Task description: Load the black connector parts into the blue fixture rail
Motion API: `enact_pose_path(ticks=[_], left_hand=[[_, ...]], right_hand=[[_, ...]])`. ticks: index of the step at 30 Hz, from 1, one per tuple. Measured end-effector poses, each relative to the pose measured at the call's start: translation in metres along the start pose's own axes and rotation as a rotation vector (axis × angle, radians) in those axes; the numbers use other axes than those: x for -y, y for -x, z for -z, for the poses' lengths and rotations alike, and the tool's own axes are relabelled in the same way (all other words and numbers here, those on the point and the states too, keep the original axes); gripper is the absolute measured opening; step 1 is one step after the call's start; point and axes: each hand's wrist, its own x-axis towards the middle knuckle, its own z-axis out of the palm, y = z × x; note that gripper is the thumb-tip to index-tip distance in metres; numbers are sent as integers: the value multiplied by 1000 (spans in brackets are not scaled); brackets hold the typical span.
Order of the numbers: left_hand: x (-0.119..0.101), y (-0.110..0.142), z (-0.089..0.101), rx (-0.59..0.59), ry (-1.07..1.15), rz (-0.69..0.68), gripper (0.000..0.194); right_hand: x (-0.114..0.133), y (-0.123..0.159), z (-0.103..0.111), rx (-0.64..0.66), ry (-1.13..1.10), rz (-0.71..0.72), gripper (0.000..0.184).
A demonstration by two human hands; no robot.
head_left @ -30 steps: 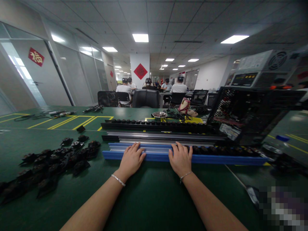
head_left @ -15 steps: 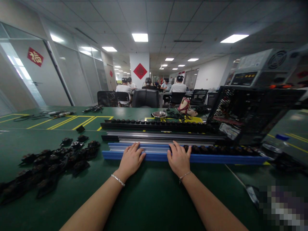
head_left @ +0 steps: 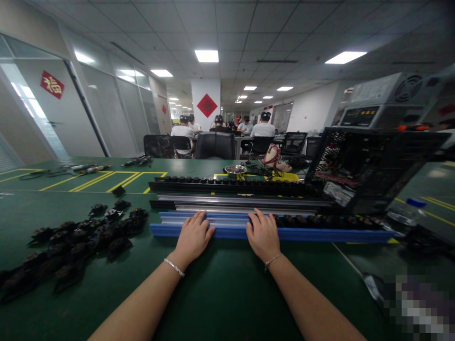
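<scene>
A long blue rail [head_left: 227, 232] lies across the green table in front of me. Small black parts with round tops [head_left: 330, 221] stand in a row in its right half, while the channel to the left shows bare grey. My left hand [head_left: 194, 237] rests over the rail's left half, its fingers stretched forward and the thumb slightly apart. Near the last black part of the row, my right hand [head_left: 263, 237] lies on the rail with fingers extended and thumb apart. Whatever lies under the palms is hidden.
Behind the blue rail lie a black rail with a clear strip [head_left: 241, 201] and another black rail [head_left: 227, 186] filled with parts. Loose black parts [head_left: 78, 241] are heaped at left. A metal bowl [head_left: 235, 169] and an open computer case [head_left: 377, 166] stand farther back.
My right hand's outer fingers have drawn in a little, and the blue rail sits very slightly farther left. My left hand stays nearly still.
</scene>
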Motion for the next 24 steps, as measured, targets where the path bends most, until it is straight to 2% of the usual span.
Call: enact_pose_path(ticks=[9, 15, 19, 24], left_hand=[[-1, 0, 1, 10, -35, -4, 38], [0, 1, -2, -15, -8, 9, 38], [1, 2, -4, -27, 1, 15, 44], [1, 2, -5, -30, -6, 12, 46]], right_hand=[[3, 0, 2, 66, -43, 32, 34], [4, 1, 1, 22, -80, 64, 33], [5, 1, 2, -40, -28, -53, 36], [4, -1, 3, 16, 33, -147, 31]])
